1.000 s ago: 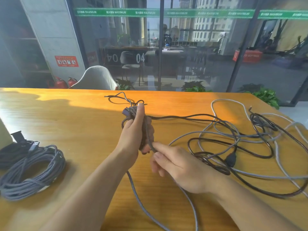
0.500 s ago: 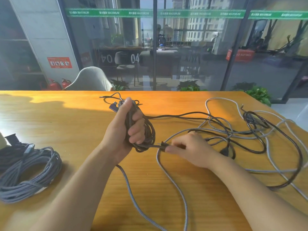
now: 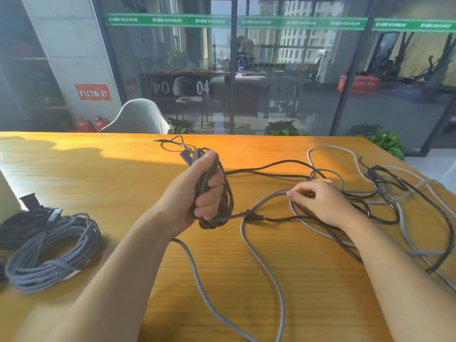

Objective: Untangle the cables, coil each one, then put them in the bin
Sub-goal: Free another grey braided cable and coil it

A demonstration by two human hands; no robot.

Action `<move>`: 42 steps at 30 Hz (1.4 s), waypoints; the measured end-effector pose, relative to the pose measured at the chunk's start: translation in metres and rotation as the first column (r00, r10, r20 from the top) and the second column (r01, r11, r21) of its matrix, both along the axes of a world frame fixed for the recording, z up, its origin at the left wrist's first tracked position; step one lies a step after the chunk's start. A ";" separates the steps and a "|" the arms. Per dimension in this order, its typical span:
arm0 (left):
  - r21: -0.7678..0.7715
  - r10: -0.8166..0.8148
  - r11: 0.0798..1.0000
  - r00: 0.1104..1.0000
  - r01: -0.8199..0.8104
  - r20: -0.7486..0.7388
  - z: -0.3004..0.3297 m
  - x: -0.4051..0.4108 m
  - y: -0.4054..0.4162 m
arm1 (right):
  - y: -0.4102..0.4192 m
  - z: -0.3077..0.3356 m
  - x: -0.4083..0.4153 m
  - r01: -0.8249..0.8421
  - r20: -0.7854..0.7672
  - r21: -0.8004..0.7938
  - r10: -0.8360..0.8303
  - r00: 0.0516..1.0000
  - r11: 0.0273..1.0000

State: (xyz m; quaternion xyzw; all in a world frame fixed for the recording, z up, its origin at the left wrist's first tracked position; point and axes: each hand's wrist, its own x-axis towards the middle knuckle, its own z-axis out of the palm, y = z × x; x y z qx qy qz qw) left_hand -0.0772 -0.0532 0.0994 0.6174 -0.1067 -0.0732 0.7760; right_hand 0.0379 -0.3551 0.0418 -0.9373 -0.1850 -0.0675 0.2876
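Fingers of the left hand [image 3: 197,193] curl round a half-wound grey braided coil [image 3: 217,193] above the table [image 3: 98,174]. Right hand [image 3: 320,203] pinches a grey cable [image 3: 261,201] beside tangled cables [image 3: 385,193] at right. Finished grey coil [image 3: 51,248] lies near left.

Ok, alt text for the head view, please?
The left hand grips a half-wound cable coil above a wooden table, while the right hand pinches a grey cable from a tangle. A finished grey coil lies left.

Table [image 3: 123,174]: bare wood lay open far left; coil [image 3: 49,250] blocked near left, tangle [image 3: 385,193] crowded right.
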 end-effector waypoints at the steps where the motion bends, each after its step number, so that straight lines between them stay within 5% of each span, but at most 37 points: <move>1: 0.028 -0.026 0.999 1.000 0.026 0.000 -0.002 0.000 -0.003 | 0.001 0.001 -0.001 0.039 0.029 -0.020 -0.038 0.999 0.999; 7: 0.284 -0.202 0.941 0.979 0.185 0.031 -0.020 -0.001 -0.042 | 0.033 0.013 -0.011 0.300 0.398 -0.153 -0.219 0.891 0.942; 13: 0.361 -0.156 0.919 0.987 0.158 -0.035 -0.026 0.002 -0.055 | 0.043 0.026 -0.027 0.133 0.586 0.205 -0.230 0.777 0.970; 19: 0.344 -0.085 0.934 0.996 0.093 -0.040 -0.026 0.004 -0.069 | 0.061 0.036 -0.047 -0.041 0.464 0.414 -0.172 0.869 0.909; 25: 0.313 0.004 0.950 0.999 0.006 -0.032 -0.027 0.003 -0.071 | 0.061 0.041 -0.069 -0.232 0.215 0.572 0.129 0.968 0.787; 29: 0.231 0.090 0.970 0.995 -0.079 -0.038 -0.029 0.001 -0.071 | 0.069 0.038 -0.079 -0.358 0.115 0.567 0.359 0.926 0.742; 37: 0.209 0.264 0.940 0.963 -0.271 0.060 -0.032 0.001 -0.065 | 0.080 0.024 -0.081 -0.443 0.187 0.432 0.403 0.896 0.785; 42: 0.196 0.362 0.904 0.924 -0.380 0.122 -0.027 0.002 -0.059 | 0.086 0.029 -0.088 -0.375 0.007 0.754 0.565 0.825 0.540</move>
